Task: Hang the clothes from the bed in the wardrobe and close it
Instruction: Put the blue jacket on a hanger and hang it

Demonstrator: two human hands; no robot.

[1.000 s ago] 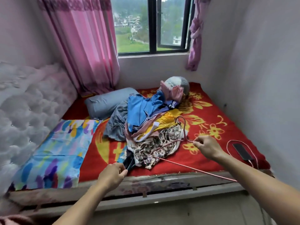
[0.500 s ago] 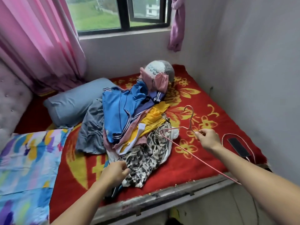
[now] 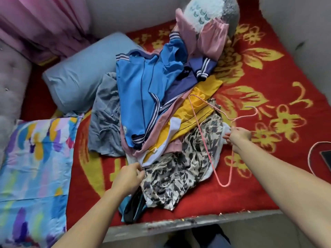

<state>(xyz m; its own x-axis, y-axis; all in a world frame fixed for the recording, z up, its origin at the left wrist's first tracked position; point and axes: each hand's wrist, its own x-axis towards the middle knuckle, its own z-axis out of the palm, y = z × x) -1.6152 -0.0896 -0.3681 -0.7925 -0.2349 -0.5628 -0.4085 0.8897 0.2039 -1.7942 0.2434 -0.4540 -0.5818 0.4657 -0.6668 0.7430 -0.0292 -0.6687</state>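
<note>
Right hand (image 3: 239, 138) pinches the one pink wire hanger (image 3: 203, 133) at its twisted neck, fingers closed on the wire. Left hand (image 3: 129, 177) grips the near edge of the black-and-cream patterned garment (image 3: 179, 169), thumb and fingers curled on the cloth. Both arms reach in from the near side of the bed (image 3: 188, 223).

From the head view, one pile of clothes (image 3: 161, 113) lies mid-bed on the red blanket with yellow flowers (image 3: 268, 83). At least five pieces show: a blue top with striped cuffs (image 3: 143, 86), a yellow one (image 3: 197, 104), a grey one (image 3: 105, 122), a pink one (image 3: 211, 42) and the patterned garment nearest the edge. The hanger is thin and triangular. Its long bar runs from the yellow cloth down to a corner above the blanket, and its hook (image 3: 254, 110) points right, away from the pile.

Two pillows lie left: a blue-grey one (image 3: 80, 72) and a multicoloured one (image 3: 35, 167). One plush toy (image 3: 206, 13) sits behind the pile. One phone (image 3: 326, 158) shows at the right edge.
</note>
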